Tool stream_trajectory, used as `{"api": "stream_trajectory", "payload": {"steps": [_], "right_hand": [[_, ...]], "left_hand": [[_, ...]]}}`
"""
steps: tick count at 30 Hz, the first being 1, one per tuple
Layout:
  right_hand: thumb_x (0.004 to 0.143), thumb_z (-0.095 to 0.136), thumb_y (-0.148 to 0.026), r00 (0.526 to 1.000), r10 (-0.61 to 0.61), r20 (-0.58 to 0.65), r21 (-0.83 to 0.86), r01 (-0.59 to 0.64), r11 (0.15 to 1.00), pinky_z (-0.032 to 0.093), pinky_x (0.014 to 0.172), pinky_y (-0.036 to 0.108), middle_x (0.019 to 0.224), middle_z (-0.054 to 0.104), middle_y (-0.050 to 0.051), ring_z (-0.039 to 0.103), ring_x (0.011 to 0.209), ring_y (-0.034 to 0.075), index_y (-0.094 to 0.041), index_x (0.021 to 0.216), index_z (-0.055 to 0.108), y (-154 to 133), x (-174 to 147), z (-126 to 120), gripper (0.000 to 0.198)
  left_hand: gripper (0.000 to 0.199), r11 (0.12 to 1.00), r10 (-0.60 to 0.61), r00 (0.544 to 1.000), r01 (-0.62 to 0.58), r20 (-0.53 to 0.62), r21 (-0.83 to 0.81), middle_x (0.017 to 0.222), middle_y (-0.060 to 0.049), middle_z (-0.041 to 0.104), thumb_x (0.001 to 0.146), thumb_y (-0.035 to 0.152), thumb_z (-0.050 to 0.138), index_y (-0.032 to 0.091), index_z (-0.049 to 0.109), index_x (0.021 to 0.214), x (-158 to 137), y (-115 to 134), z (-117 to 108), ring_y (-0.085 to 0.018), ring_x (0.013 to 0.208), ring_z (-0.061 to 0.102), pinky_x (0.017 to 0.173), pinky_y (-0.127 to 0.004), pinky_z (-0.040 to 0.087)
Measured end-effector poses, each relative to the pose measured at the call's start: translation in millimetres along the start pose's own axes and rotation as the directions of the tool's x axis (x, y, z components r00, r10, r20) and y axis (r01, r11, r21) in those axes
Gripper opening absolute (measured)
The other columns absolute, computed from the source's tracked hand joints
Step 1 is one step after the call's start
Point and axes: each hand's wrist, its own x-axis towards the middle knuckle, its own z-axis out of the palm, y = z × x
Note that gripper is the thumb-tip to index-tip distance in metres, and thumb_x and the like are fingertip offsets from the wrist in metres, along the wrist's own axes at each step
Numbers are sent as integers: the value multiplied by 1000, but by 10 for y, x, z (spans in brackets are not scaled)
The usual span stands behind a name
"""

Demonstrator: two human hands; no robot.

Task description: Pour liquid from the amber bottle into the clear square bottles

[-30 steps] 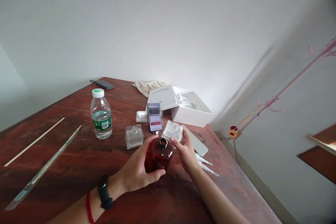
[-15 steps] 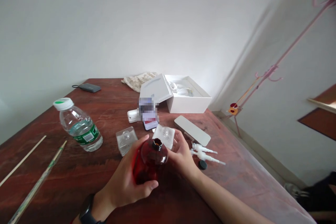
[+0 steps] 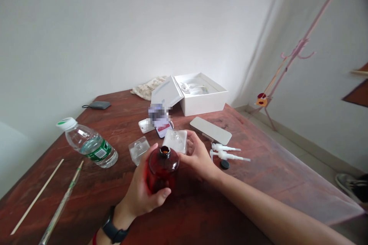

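My left hand (image 3: 142, 191) is wrapped around a dark red glass bottle (image 3: 161, 168) with an open neck, standing on the wooden table (image 3: 201, 214). My right hand (image 3: 197, 157) rests beside the bottle's shoulder, fingers curled against a square clear glass bottle (image 3: 175, 140) just behind it. A second clear square bottle (image 3: 138, 149) stands to the left. Two white pump sprayers (image 3: 227, 152) and a small black cap (image 3: 224, 164) lie right of my right hand.
A plastic water bottle (image 3: 89, 143) stands at the left, with two thin sticks (image 3: 48, 195) near the left edge. Behind are a phone (image 3: 162, 128), a flat silver case (image 3: 210, 130), an open white box (image 3: 198, 93), a cloth (image 3: 146, 87) and a grey power bank (image 3: 99, 105).
The view has swung right and tilted. My left hand keeps its hold on the red bottle; my right hand has stayed against the clear square bottle beside it.
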Motion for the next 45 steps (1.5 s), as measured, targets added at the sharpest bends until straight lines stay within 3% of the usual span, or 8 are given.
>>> {"api": "stream_trajectory", "payload": {"steps": [4,11,18,27,40,45], "right_hand": [[72,99,-38,999,-37,17,-46,37,998,60,98,46,118,79,8,76,110,30,-24,129,63,-65,53,-52,68],[73,97,-39,999,43,-6,-91,-44,995,59,106,55,121,81,10,77,115,35,-26,129,65,-162,133,-147,66],[72,97,-40,997,11,-76,-74,-17,997,62,101,55,122,80,9,78,113,34,-29,122,61,-161,163,-170,62],[77,96,-39,996,-48,-74,-35,45,998,62,103,52,110,84,5,80,110,33,-30,125,67,-236,163,-160,57],[69,99,-45,988,78,-134,-13,-80,997,60,103,54,111,85,6,80,110,34,-29,124,64,-176,187,-180,66],[70,98,-46,989,66,-136,-40,-72,997,60,104,54,112,84,6,79,111,33,-29,122,64,-168,189,-196,64]], "left_hand": [[95,999,43,999,-43,-18,-20,167,-15,47,94,58,77,28,26,168,25,-14,18,-43,153,49,130,-58,39],[96,998,64,994,-63,-91,13,166,-16,50,92,46,81,26,28,169,58,-28,83,-42,152,50,130,-61,38],[94,998,45,991,-50,-123,-42,163,-17,51,94,46,81,26,27,169,58,-55,113,-41,149,54,127,-61,41],[83,997,71,996,-70,-51,23,160,-16,54,94,44,81,26,37,163,75,25,110,-40,146,56,125,-59,44],[80,998,50,995,-53,-83,-34,162,-17,53,97,47,78,23,37,162,143,-30,76,-39,150,53,128,-57,42],[80,998,44,996,-47,-83,-31,163,-17,53,97,49,77,22,36,162,144,-19,72,-38,151,53,127,-57,43]]}}
